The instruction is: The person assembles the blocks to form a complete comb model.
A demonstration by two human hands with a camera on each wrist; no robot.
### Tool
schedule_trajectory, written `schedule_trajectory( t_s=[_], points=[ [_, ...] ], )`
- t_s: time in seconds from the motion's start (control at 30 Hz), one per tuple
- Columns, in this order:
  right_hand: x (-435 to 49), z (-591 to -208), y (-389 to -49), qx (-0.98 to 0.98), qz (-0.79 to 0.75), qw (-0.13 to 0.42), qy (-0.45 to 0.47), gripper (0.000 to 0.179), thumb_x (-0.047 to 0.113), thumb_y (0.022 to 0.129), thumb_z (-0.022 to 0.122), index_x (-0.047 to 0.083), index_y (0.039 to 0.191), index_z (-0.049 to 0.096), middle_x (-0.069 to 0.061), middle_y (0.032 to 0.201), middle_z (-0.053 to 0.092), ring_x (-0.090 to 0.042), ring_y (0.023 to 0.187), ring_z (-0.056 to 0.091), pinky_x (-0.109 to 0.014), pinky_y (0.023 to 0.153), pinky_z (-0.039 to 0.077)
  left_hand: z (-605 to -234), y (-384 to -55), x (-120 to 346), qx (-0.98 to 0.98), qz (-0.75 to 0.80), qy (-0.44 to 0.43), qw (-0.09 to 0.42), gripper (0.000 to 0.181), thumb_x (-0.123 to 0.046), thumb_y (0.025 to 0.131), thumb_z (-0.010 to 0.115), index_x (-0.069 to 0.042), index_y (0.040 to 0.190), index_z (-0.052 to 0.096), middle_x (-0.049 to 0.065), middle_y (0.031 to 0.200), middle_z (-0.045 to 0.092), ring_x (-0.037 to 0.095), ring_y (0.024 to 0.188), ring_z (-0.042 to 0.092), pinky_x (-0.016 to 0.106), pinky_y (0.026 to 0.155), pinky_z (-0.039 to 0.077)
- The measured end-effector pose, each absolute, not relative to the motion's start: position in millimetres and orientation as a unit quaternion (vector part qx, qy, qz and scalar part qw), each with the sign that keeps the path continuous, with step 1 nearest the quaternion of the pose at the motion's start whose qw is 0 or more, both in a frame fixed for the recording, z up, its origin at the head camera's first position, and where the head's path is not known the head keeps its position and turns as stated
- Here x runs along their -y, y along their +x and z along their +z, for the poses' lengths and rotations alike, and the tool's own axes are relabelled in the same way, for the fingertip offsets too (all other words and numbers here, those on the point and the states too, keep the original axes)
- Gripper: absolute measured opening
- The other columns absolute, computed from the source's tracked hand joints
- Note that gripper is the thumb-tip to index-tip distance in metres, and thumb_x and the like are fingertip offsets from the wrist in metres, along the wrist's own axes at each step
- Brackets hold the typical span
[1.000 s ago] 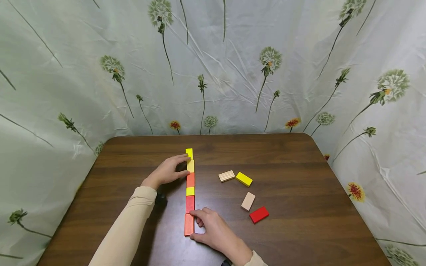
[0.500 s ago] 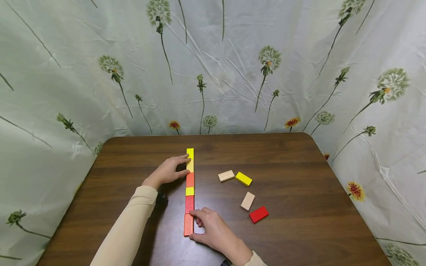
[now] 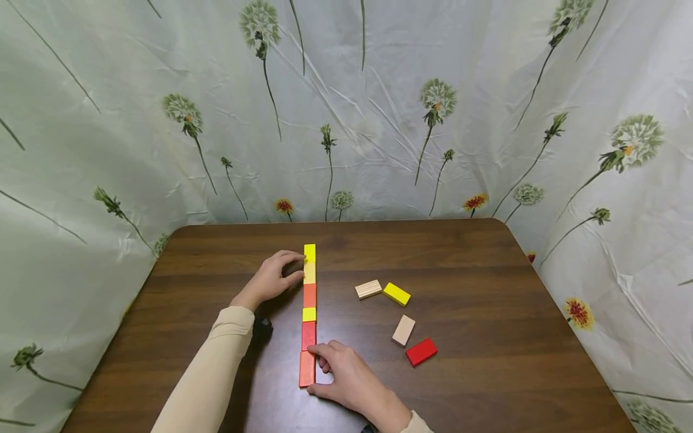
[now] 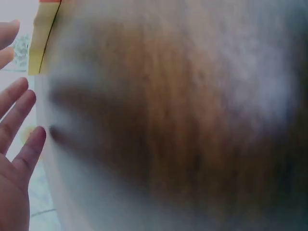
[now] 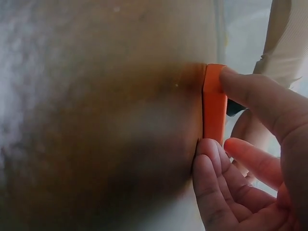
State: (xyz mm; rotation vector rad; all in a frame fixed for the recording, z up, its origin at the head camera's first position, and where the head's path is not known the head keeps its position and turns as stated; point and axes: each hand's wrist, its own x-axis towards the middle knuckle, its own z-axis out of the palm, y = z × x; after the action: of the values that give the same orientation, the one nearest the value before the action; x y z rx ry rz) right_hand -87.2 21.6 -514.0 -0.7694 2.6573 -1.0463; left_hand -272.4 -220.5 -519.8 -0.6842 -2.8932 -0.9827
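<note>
A straight row of coloured wooden blocks runs away from me on the table [image 3: 465,300]. At its near end, my right hand [image 3: 349,376] holds the orange block [image 3: 307,370] lengthwise, thumb at the near end and index finger at the far end. The right wrist view shows the thumb on one end of this orange block [image 5: 215,108]. Beyond it come a red block [image 3: 308,335], a small yellow piece [image 3: 309,314], an orange-red block [image 3: 310,295], a pale yellow block [image 3: 310,273] and a bright yellow block [image 3: 310,252]. Left of these last two is my left hand [image 3: 267,279], fingers spread and loosely bent.
Right of the row lie a striped wood block [image 3: 369,289], a yellow block [image 3: 397,294], a plain wood block [image 3: 403,331] and a red block [image 3: 421,352]. A flower-printed curtain [image 3: 368,120] hangs behind the table's far edge.
My left fingers have drawn back slightly leftward from over the yellow blocks. The far yellow blocks now line up straighter with the row. My right hand keeps its hold on the orange block.
</note>
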Motion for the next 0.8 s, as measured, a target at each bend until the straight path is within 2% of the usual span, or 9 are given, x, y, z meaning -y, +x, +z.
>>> schedule_trajectory(
  t_s=[0.1, 0.23, 0.4, 0.63, 0.8],
  points=[
    [-22.2, -514.5, -88.3, -0.891, -0.357, 0.100, -0.262, 0.051, 0.030, 0.085, 0.094, 0.013, 0.128, 0.074, 0.012, 0.086, 0.056, 0.006, 0.077, 0.048, -0.010, 0.071, 0.045, -524.3, -274.1, 221.7, 0.919, -0.350, -0.182, 0.007, 0.041, -0.022, 0.102, 0.077, -0.008, 0.139, 0.070, 0.016, 0.127, 0.070, 0.034, 0.115, 0.067, 0.053, 0.102, 0.056],
    [-23.8, -515.5, -89.8, -0.881, -0.369, 0.097, -0.279, 0.049, 0.027, 0.087, 0.091, 0.010, 0.129, 0.073, 0.010, 0.089, 0.060, 0.006, 0.080, 0.051, -0.009, 0.074, 0.047, -528.8, -278.3, 221.8, 0.910, -0.387, -0.144, -0.003, 0.039, -0.022, 0.101, 0.077, -0.010, 0.138, 0.071, 0.014, 0.112, 0.073, 0.028, 0.100, 0.064, 0.042, 0.087, 0.054],
    [-28.0, -513.1, -92.2, -0.866, -0.385, 0.090, -0.307, 0.045, 0.021, 0.090, 0.088, 0.007, 0.129, 0.072, 0.003, 0.090, 0.066, 0.004, 0.081, 0.054, -0.009, 0.077, 0.048, -532.7, -284.2, 221.5, 0.898, -0.422, -0.116, -0.039, 0.043, -0.028, 0.101, 0.077, -0.013, 0.141, 0.068, 0.014, 0.116, 0.073, 0.028, 0.104, 0.064, 0.036, 0.084, 0.052],
    [-43.4, -495.1, -107.8, -0.847, -0.424, 0.135, -0.290, 0.048, 0.018, 0.092, 0.086, 0.005, 0.136, 0.070, -0.003, 0.095, 0.071, -0.003, 0.086, 0.063, -0.019, 0.082, 0.057, -532.2, -287.7, 222.0, 0.884, -0.449, -0.101, -0.083, 0.048, -0.031, 0.101, 0.076, -0.014, 0.145, 0.065, 0.016, 0.125, 0.070, 0.031, 0.111, 0.060, 0.033, 0.083, 0.052],
    [-62.5, -480.1, -128.2, -0.853, -0.417, 0.107, -0.294, 0.047, 0.019, 0.095, 0.084, 0.002, 0.137, 0.070, -0.009, 0.103, 0.075, -0.012, 0.092, 0.069, -0.025, 0.087, 0.061, -529.7, -288.7, 222.4, 0.880, -0.454, -0.108, -0.087, 0.048, -0.027, 0.101, 0.077, -0.012, 0.145, 0.065, 0.017, 0.125, 0.068, 0.031, 0.112, 0.059, 0.033, 0.083, 0.052]
  ],
)
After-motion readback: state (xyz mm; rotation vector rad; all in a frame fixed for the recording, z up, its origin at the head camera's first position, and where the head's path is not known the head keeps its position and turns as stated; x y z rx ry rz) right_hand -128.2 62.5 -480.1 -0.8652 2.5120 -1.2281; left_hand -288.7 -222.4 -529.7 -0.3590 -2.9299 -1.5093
